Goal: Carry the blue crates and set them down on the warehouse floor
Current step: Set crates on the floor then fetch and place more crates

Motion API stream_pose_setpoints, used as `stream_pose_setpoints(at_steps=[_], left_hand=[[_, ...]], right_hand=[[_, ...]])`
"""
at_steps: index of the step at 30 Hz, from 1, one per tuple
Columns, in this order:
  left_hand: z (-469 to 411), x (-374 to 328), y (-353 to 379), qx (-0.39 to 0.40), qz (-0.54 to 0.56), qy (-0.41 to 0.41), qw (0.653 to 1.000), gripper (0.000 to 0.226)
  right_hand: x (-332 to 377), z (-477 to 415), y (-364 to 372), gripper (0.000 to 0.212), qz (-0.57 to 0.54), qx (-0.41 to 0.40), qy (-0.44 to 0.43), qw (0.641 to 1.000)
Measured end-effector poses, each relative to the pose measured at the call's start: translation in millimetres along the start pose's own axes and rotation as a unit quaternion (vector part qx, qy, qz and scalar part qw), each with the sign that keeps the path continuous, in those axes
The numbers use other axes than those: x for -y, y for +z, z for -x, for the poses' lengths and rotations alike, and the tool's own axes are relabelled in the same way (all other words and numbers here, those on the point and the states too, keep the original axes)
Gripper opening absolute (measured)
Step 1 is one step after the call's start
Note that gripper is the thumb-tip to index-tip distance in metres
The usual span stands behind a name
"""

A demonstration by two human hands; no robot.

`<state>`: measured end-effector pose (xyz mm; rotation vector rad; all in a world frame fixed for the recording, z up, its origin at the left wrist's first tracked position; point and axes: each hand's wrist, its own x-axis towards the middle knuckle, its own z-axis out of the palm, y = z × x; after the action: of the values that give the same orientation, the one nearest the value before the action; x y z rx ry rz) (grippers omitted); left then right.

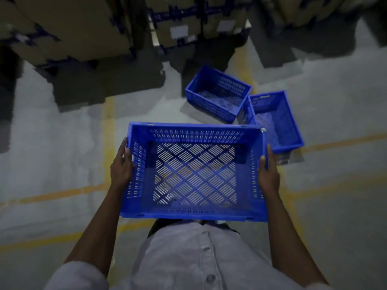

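Note:
I hold an empty blue slotted crate [194, 210] level in front of my waist, above the floor. My left hand [121, 166] grips its left wall and my right hand [268, 172] grips its right wall, fingers curled over each rim. Two more blue crates rest on the grey warehouse floor [62, 153] ahead and to the right: one further off [217, 94], the other [276, 120] right beside it and partly hidden behind the held crate's far right corner. Both look empty.
Yellow lines [109, 130] cross the floor under and around me. Tall stacks of brown cardboard boxes [79, 28] with blue strapping stand at the back, with more boxes [201, 21] further along, casting dark shadows onto the floor in front of them.

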<state>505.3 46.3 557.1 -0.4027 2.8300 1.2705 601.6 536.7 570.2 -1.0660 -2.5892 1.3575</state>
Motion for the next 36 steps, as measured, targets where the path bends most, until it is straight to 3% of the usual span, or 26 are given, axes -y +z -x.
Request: stream_pose_setpoints(at_steps=[9, 21, 29, 36], left_hand=[[9.5, 92.5, -101.8, -0.143, 0.031, -0.108, 0.983, 0.050], [-23.9, 186.2, -258.8, -0.287, 0.028, -0.204, 0.935, 0.055], [-67.5, 267.5, -341.5, -0.393, 0.096, -0.275, 0.872, 0.050], [-123.0, 308.7, -402.1, -0.471, 0.124, -0.333, 0.807, 0.044]], right_hand=[[122.0, -10.1, 101.6, 0.053, 0.037, 0.117, -0.119, 0.985], [317.2, 11.3, 315.2, 0.051, 0.052, 0.187, -0.240, 0.951], [447.7, 32.6, 461.7, 0.053, 0.066, 0.250, -0.288, 0.922], [578.6, 35.2, 615.8, 0.051, 0.047, 0.348, -0.354, 0.867]])
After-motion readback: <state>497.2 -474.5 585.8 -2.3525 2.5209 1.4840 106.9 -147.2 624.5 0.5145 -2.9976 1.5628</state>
